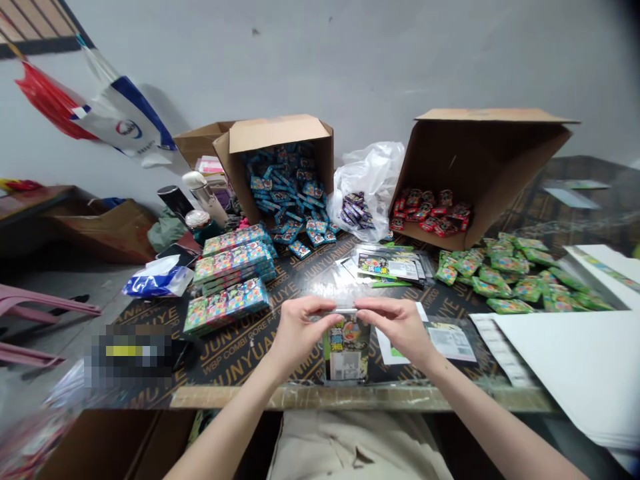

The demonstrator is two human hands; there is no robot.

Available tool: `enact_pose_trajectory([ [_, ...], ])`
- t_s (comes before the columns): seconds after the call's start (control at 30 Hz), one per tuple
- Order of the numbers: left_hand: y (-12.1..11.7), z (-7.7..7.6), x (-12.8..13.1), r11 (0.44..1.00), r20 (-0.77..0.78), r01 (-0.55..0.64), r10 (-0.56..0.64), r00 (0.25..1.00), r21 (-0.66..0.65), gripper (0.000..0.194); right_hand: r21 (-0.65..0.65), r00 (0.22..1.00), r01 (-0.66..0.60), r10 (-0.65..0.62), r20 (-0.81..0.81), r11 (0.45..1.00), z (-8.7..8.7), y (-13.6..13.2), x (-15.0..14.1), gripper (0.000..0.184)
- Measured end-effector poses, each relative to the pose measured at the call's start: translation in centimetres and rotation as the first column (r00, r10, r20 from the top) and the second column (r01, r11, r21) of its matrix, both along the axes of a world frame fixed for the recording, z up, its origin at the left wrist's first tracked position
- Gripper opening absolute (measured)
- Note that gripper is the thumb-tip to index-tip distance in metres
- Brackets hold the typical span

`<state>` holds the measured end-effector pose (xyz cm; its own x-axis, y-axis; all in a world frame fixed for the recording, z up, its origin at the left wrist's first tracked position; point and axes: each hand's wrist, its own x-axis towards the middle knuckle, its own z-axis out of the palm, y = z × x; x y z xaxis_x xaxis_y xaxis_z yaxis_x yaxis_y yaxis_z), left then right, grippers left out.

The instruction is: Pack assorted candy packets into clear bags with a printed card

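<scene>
Both my hands pinch the top edge of a clear plastic packet (346,350) with a colourful printed card inside, held upright just above the dark printed table top (240,347). My left hand (299,327) grips its upper left corner, my right hand (395,321) the upper right corner, fingers closed on the sealing strip. A flat packet (450,340) lies on the table just right of my right hand. A stack of printed cards in sleeves (390,267) lies beyond my hands.
Tipped cardboard boxes hold blue packs (293,193) and red packs (433,212); a plastic bag (365,187) sits between them. Green packs (515,277) are scattered right, stacked filled packets (230,283) left. White sheets (580,367) lie at right; bottles (200,193) and a blue-white bag (157,280) at left.
</scene>
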<state>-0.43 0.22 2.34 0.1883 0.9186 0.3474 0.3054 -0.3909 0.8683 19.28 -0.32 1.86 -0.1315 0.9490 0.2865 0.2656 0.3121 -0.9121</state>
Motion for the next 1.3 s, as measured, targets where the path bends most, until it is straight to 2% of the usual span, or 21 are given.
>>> enact_pose_trajectory([
  [0.1, 0.2, 0.7, 0.0, 0.992, 0.031, 0.050, -0.047, 0.998, -0.118, 0.016, 0.070, 0.994, -0.044, 0.036, 0.103, 0.997, 0.9, 0.0, 0.0, 0.014],
  [0.2, 0.0, 1.3, 0.1, 0.986, 0.041, 0.064, -0.058, 0.997, -0.152, 0.015, 0.017, 0.983, -0.146, 0.143, 0.113, 0.989, 1.7, 0.6, 0.0, 0.015],
  [0.37, -0.5, 1.4, 0.4, 0.996, -0.032, 0.084, -0.084, 0.996, -0.018, 0.012, -0.079, 0.972, -0.223, 0.228, 0.063, 0.972, 1.7, 1.4, 0.4, 0.017],
  [0.47, -0.9, 1.1, 0.3, 0.982, -0.134, 0.118, -0.098, 0.986, 0.150, 0.011, -0.038, 0.968, -0.224, 0.227, 0.106, 0.974, 1.6, 1.1, 0.8, 0.016],
  [0.6, -1.4, 0.3, -0.1, 0.924, -0.308, 0.201, -0.097, 0.946, 0.326, 0.014, 0.067, 0.972, -0.214, 0.205, 0.117, 0.975, 1.3, 0.3, 1.1, 0.013],
  [0.7, -1.4, -0.2, -0.4, 0.918, -0.328, 0.210, -0.094, 0.940, 0.338, 0.017, 0.078, 0.988, -0.141, 0.136, 0.074, 0.987, 0.6, -0.2, 1.0, 0.012],
  [0.83, -1.2, -0.6, -0.4, 0.946, -0.194, 0.151, -0.096, 0.976, 0.288, 0.016, 0.006, 0.998, -0.043, 0.044, -0.049, 0.999, -0.4, -0.5, 0.9, 0.013],
  [0.97, -1.2, -0.8, -0.4, 0.929, -0.225, 0.153, -0.079, 0.971, 0.336, 0.020, 0.202, 0.988, -0.141, 0.125, 0.091, 0.969, -0.4, -0.7, 1.7, 0.010],
  [1.03, -1.2, -1.1, -0.6, 0.916, -0.262, 0.180, -0.086, 0.961, 0.358, 0.022, 0.209, 0.973, -0.207, 0.180, 0.142, 0.956, -0.5, -0.8, 2.3, 0.017],
  [1.1, -1.0, -1.4, -1.0, 0.916, -0.266, 0.170, -0.073, 0.961, 0.363, 0.024, 0.131, 0.973, -0.218, 0.205, 0.105, 0.967, -1.3, -0.9, 2.6, 0.032],
  [1.2, -0.2, -2.2, -2.4, 0.941, -0.199, 0.031, 0.039, 0.979, 0.337, 0.021, -0.069, 0.984, -0.177, 0.178, 0.018, 0.982, -4.1, -1.0, 2.0, 0.056],
  [1.23, 0.1, -2.5, -2.9, 0.949, -0.165, -0.033, 0.088, 0.982, 0.312, 0.020, -0.135, 0.982, -0.182, 0.187, 0.025, 0.974, -5.3, -1.0, 1.5, 0.060],
  [1.3, 0.7, -3.2, -4.2, 0.955, -0.082, -0.173, 0.198, 0.977, 0.239, 0.017, -0.218, 0.966, -0.217, 0.241, 0.089, 0.951, -7.2, -0.7, 0.1, 0.055],
])
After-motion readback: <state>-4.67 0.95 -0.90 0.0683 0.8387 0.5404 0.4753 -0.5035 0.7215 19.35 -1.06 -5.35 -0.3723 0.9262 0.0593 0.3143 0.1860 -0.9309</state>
